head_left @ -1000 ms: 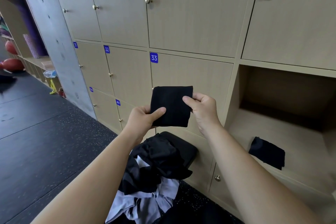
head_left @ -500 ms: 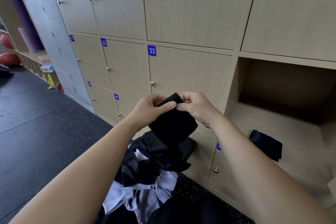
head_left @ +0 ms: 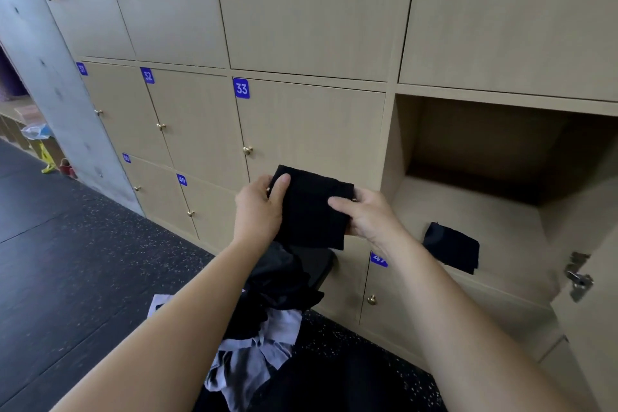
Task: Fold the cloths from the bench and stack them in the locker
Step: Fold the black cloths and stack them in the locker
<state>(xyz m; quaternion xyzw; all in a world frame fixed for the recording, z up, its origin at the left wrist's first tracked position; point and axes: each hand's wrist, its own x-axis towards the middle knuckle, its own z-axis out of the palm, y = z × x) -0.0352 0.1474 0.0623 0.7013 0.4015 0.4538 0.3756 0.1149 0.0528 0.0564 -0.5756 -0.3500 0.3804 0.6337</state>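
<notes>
Grip at both edges holds the black cloth (head_left: 312, 211) flat and square in mid-air before door 33 (head_left: 311, 124): the left hand (head_left: 259, 211) pinches its left side, thumb on top, the right hand (head_left: 368, 216) pinches the right. Probably it goes next onto the folded cloth (head_left: 451, 247) lying in the open locker (head_left: 475, 150) just right. Unfolded cloths (head_left: 264, 321) lie heaped on the desk (head_left: 319, 266) below.

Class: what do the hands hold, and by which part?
One folded black cloth: the left hand grips its left edge, the right hand its right edge.
</notes>
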